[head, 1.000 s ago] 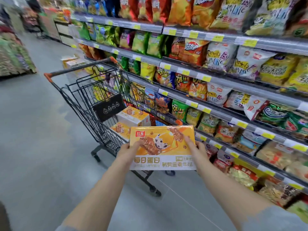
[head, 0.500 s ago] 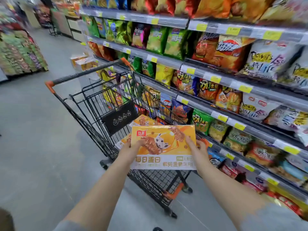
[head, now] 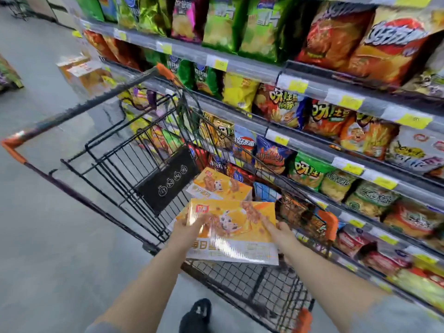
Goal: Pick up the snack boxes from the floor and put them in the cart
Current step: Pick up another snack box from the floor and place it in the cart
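Along the right side of the aisle, grey shelves (head: pixel 295 79) run from near to far, packed with bright snack bags (head: pixel 278 32) in green, orange, yellow and red, with yellow price tags (head: pixel 298 85) clipped to their front rails. Left of them lies the grey floor (head: pixel 43 236), bare in the near part.

At the centre stands a black wire cart (head: pixel 125 164) with orange corner caps; its long push bar (head: pixel 79 111) crosses the left half of the view, and a dark plaque (head: pixel 169 180) with small white pictograms hangs on the folding child seat. Far behind the cart, blurred, a stack of orange cartons (head: pixel 81 73) sits on the floor by the shelf end.

Two bare forearms reach forward from the near edge. Between them they carry a flat orange-yellow snack box (head: pixel 236 233), with a cartoon cow and a white band of printed characters along its near side. It is held over the near part of the basket, tilted, and I cannot tell whether it touches anything beneath. The left hand (head: pixel 189 228) clasps its left edge, fingers spread on the top face; the right hand (head: pixel 280 233) clasps its right edge, thumb on top.

Just beyond it, inside the basket, lies a second box (head: pixel 223 186) of the same design. Near the bottom edge, a black shoe (head: pixel 199 313) stands on the floor beside the cart's near corner.
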Demonstrator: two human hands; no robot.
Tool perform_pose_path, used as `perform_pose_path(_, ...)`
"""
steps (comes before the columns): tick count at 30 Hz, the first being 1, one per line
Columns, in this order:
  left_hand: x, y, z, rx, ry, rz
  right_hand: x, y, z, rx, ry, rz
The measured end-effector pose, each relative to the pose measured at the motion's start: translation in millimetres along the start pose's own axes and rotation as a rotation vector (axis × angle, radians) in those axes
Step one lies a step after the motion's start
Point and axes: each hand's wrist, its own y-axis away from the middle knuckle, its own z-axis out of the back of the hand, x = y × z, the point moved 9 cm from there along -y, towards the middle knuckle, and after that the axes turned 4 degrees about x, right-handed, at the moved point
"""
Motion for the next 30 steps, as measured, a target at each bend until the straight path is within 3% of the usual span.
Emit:
perform_pose_path(12, 13.3, -143.1, 31.1, 0.165, -0.339, 0.101, -49.3, -71.4, -102.8, -0.085, 0.003, -0.377)
perform_pose_path(20, 22.5, -197.9, 41.7, 0.091, -0.471, 0.19, -130.4, -160.1, -138.5, -0.029, -0.141, -0.373)
perform_pose_path(25, 19.1, -208.0, 43.2, 0.077, -0.446, 0.152, -66.0, -121.0, -138.7, -0.024, -0.189, -0.336)
perform_pose_path(30, 4.0, -185.7, 19.8, 0.104, -0.554, 0.011, -55.7, -111.5, -134.0, 0.011, -0.135, -0.298)
